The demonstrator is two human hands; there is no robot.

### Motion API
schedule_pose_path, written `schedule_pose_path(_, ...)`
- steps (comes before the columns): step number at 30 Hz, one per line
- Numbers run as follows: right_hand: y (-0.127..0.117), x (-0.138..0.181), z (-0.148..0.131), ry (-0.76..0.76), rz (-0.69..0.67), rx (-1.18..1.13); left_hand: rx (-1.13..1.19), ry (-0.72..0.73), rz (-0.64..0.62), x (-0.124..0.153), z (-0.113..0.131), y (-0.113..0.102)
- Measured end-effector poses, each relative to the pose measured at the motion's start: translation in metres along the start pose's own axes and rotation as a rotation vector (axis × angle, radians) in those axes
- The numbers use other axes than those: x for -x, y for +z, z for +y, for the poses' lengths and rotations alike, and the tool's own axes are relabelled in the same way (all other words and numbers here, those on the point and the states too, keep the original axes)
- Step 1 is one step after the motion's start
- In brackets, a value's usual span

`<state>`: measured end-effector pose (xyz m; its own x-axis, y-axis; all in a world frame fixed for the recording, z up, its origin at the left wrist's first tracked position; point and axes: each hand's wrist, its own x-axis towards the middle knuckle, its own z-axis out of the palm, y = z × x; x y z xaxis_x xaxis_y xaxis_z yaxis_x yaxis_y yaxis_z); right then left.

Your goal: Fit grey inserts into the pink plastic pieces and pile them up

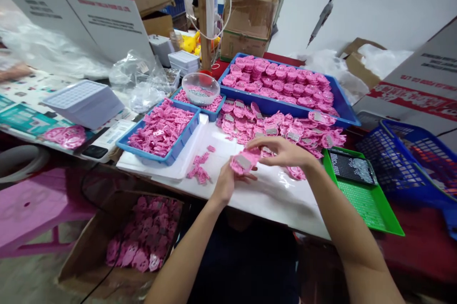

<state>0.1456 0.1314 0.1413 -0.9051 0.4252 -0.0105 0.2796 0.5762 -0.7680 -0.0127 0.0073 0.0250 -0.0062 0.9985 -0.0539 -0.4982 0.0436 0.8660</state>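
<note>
Bare forearms [357, 220]; pink piece [235, 167], grey patch [244, 161] facing up.

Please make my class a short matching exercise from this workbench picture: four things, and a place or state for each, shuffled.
Things
1. Left hand
2. Corded tool
3. Clear bowl
4. Green tray

Places and states
A. Hanging before a pale wall
B. Has a smaller black tray in it
C. Holding a pink piece
D. Among small pink parts in a blue tray

Pairs: 1-C, 2-A, 3-D, 4-B
</note>
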Motion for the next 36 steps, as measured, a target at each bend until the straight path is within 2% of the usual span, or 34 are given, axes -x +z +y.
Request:
schedule_pose_path(2, 0.007, 0.005, -0.002, -0.034, -0.072, 0.019, 0.062, -0.037, -0.017, 0.0, 0.004, -0.001)
schedule_pose_path(4, 0.017, 0.002, 0.007, -0.074, -0.054, 0.02, 0.043, -0.047, -0.022, 0.001, 0.006, -0.002)
schedule_pose_path(7, 0.034, -0.012, 0.034, -0.098, 0.19, 0.07, -0.012, -0.016, 0.02, 0.005, 0.006, 0.0)
schedule_pose_path(9, 0.043, -0.021, 0.052, -0.037, 0.366, 0.302, -0.036, 0.007, 0.054, 0.008, 0.003, 0.002)
schedule_pose_path(10, 0.048, -0.025, 0.059, 0.003, 0.383, 0.468, -0.046, 0.015, 0.068, 0.009, 0.002, 0.003)
schedule_pose_path(13, 0.061, -0.031, 0.068, 0.101, 0.296, 0.884, -0.045, 0.021, 0.113, 0.011, -0.001, 0.004)
schedule_pose_path(15, 0.067, -0.033, 0.068, 0.12, 0.255, 1.018, -0.026, 0.018, 0.147, 0.012, -0.002, 0.003)
schedule_pose_path(22, 0.072, -0.029, 0.065, 0.099, 0.244, 1.109, -0.043, 0.008, 0.209, 0.011, -0.002, 0.002)
schedule_pose_path(25, 0.069, -0.025, 0.069, 0.084, 0.278, 1.043, -0.054, 0.007, 0.222, 0.01, -0.003, 0.002)
schedule_pose_path(28, 0.064, -0.021, 0.072, 0.099, 0.344, 0.862, -0.053, 0.031, 0.22, 0.008, -0.007, 0.002)
schedule_pose_path(30, 0.062, -0.018, 0.07, 0.101, 0.458, 0.609, -0.054, 0.054, 0.205, 0.008, -0.009, 0.001)
schedule_pose_path(32, 0.062, -0.015, 0.064, 0.082, 0.576, 0.241, -0.071, 0.07, 0.198, 0.008, -0.011, 0.001)
schedule_pose_path(34, 0.064, -0.012, 0.053, 0.06, 0.604, -0.135, -0.109, 0.074, 0.204, 0.009, -0.011, 0.001)
schedule_pose_path(36, 0.067, -0.009, 0.04, 0.039, 0.562, -0.364, -0.147, 0.066, 0.204, 0.009, -0.01, 0.001)
